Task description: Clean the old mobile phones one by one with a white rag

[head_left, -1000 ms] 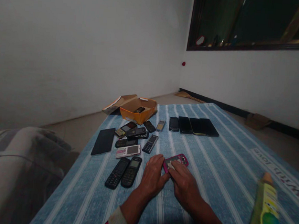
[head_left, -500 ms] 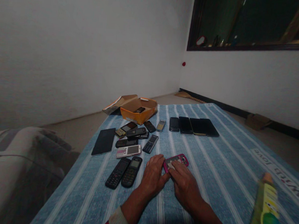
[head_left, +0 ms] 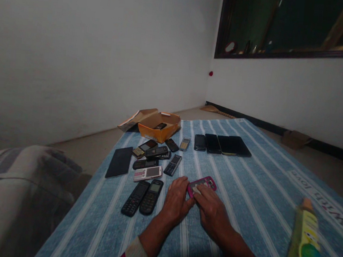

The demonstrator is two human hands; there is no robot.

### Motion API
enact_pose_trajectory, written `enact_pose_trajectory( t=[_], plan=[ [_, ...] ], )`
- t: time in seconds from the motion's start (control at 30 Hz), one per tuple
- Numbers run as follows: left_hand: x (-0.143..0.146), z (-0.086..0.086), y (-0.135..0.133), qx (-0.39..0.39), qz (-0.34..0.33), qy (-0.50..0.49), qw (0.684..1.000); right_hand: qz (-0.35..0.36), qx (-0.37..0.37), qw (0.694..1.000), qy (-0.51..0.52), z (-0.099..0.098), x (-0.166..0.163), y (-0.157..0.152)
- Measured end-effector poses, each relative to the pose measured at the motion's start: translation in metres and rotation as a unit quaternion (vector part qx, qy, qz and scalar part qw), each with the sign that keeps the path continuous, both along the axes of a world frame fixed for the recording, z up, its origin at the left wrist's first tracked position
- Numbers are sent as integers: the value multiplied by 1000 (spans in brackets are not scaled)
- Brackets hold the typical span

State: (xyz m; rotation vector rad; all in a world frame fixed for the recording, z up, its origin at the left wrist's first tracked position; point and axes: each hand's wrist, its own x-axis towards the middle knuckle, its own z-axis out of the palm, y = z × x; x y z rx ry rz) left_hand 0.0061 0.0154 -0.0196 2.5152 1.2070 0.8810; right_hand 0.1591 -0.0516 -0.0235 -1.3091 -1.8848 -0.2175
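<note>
A pink-edged mobile phone [head_left: 210, 182] lies at a slant on the striped blue cloth, between my two hands. My left hand [head_left: 177, 200] is closed on its left end, fingers bent against the edge and thumb near the lower side. My right hand [head_left: 212, 209] rests on the phone's face with fingers together, pressing down a small whitish piece [head_left: 195, 189] that looks like cloth or tissue. Those fingers hide much of the phone. Left of my hands, two dark keypad phones [head_left: 151, 197] lie side by side, with a white-and-pink phone [head_left: 148, 173] just beyond.
Several more phones [head_left: 172, 165] are scattered farther back, beside a black tablet-like slab [head_left: 119, 162]. An opened orange box [head_left: 159, 134] holds a dark phone. Dark-screened phones [head_left: 228, 145] stand in a row at the back right. A yellow-green bottle [head_left: 306, 242] is at the right.
Hardly anything differs. My right hand's fingers have shifted very slightly on the pink phone; my left hand stays at its end.
</note>
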Motion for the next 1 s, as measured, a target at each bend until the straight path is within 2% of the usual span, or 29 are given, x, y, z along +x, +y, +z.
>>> enact_pose_trajectory(
  t=[0.57,0.77,1.0],
  plan=[
    [0,-2,1,-10,-1,-21,1000,20,0,1000,3,3,-4,7],
    [2,1,1,-31,4,-23,999,31,-43,999,-9,6,-7,11],
    [2,-3,4,-30,10,-33,999,31,-85,996,-21,22,-14,20]
  ],
)
